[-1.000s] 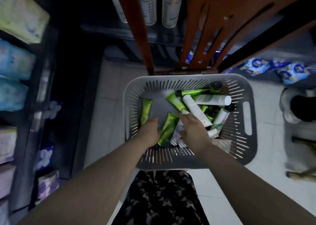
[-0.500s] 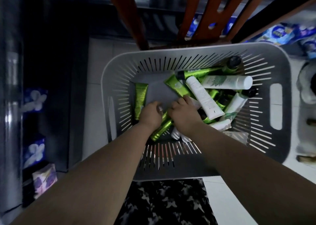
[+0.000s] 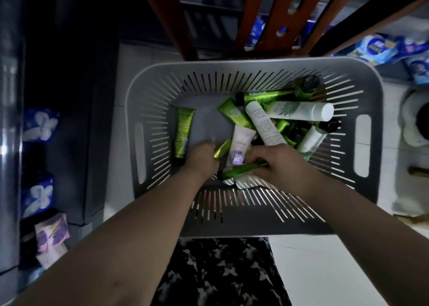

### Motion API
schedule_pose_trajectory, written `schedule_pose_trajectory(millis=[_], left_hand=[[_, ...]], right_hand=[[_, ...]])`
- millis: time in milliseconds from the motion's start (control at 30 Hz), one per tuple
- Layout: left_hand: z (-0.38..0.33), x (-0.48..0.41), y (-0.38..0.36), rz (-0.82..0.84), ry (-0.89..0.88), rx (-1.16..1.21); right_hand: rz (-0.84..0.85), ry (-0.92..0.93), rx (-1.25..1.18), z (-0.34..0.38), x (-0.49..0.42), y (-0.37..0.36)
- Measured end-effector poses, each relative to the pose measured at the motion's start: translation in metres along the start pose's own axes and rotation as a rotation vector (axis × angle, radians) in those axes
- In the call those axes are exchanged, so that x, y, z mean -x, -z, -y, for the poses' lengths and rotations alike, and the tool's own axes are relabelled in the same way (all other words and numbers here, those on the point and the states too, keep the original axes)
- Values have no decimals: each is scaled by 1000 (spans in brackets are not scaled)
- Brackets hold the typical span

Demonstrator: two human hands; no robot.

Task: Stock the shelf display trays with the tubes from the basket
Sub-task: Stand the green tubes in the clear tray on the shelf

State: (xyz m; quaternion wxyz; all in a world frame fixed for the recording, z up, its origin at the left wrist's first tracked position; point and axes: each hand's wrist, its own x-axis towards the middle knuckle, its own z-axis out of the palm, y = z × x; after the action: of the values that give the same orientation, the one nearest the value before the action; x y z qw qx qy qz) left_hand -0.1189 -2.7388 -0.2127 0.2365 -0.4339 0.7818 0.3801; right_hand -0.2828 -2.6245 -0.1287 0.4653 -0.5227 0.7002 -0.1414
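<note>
- Our left hand [image 3: 201, 158] reaches down into the grey basket [image 3: 369, 92], fingers curled on a green tube [image 3: 221, 148].
- Our right hand [image 3: 276, 163] grips another green tube [image 3: 240, 170].
- A lilac-white tube [image 3: 240, 146] has surfaced between them since before.

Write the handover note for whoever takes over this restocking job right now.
Left hand: down in the grey slotted plastic basket, fingers among the tubes; grip unclear.
Right hand: also in the basket, closed around a dark green tube lying crosswise.
A pale lilac tube stands tilted between the hands.
One green tube lies alone at the left; green and white tubes are piled at the right.
Done: nothing visibly stocked. Left: every tube; the display trays are out of view.
</note>
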Motion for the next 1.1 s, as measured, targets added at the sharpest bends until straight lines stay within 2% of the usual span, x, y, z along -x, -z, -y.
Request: schedule_pose_trajectory(millis=[133, 300, 433, 533, 767, 1100], left_hand=[[-11, 15, 23, -91, 41, 123], [-43, 53, 69, -256, -44, 299], [-72, 98, 107, -411, -100, 328], [-92, 139, 137, -551, -153, 308], [-110, 245, 219, -758, -214, 275], [-64, 403, 318, -1001, -124, 377]], right_hand=[[-149, -70, -242, 9, 7, 6], [-280, -46, -258, 38, 15, 34], [-335, -9, -247, 74, 29, 64], [-362, 60, -245, 110, 44, 92], [-418, 306, -181, 213, 75, 152], [-333, 661, -126, 386, 104, 189]])
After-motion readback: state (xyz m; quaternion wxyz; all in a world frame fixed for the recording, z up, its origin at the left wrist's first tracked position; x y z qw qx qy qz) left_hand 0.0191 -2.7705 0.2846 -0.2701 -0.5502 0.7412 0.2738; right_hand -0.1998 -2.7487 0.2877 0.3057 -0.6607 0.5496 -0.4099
